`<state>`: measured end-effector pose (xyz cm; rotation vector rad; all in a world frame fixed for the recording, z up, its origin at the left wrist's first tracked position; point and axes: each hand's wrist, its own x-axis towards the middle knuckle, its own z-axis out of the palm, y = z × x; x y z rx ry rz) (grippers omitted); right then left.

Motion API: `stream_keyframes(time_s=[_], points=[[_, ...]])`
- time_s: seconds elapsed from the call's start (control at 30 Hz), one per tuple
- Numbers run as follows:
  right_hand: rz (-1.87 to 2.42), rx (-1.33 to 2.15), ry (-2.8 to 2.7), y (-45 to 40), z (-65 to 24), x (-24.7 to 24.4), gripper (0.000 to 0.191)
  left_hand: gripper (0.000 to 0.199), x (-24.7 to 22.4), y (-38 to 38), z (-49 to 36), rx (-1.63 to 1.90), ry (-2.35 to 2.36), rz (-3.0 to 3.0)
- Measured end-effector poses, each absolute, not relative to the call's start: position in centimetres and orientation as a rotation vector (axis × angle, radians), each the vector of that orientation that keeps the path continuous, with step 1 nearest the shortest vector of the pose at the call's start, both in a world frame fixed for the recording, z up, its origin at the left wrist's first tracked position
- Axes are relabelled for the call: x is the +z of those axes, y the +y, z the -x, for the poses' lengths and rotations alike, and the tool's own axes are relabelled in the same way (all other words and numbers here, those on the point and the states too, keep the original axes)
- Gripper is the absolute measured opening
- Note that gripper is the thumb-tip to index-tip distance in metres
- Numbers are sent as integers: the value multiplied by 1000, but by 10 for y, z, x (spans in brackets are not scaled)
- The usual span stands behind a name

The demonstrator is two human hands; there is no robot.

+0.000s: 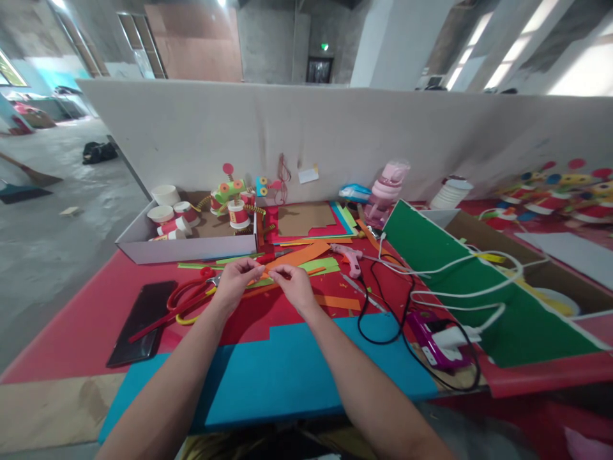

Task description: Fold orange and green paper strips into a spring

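Note:
My left hand (238,279) and my right hand (295,289) meet over the middle of the table, each with thumb and forefinger pinched. Between their fingertips is a small orange paper strip (267,272), partly hidden by the fingers. Beneath and behind the hands lie orange paper strips (306,254) and light green paper strips (320,264). Scissors (180,295) with red handles lie left of my left hand, next to something yellow and looped, and partly over a black phone (140,322). A pink glue gun (349,259) rests on the right of my right hand.
A white box (191,248) with paper cups and a green cup figure (230,191) stands back left. On the right are a green-sided box (450,281), white and black cables and a purple power strip (433,342). Blue sheet (287,377) covers the front edge; a white partition (215,128) stands behind.

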<state>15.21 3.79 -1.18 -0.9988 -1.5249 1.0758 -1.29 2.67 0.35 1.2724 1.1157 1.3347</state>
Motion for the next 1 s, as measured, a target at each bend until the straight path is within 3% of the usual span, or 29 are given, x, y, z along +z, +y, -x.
stream_keyframes(time_s=[0.4,1.0], points=[[1013,936,-1583,38,-150,-15,17,24,0,28,11,1267,1142,-1301],[987,1010,-1651,40,-156,-15,23,27,6,30,25,1357,1115,-1211]])
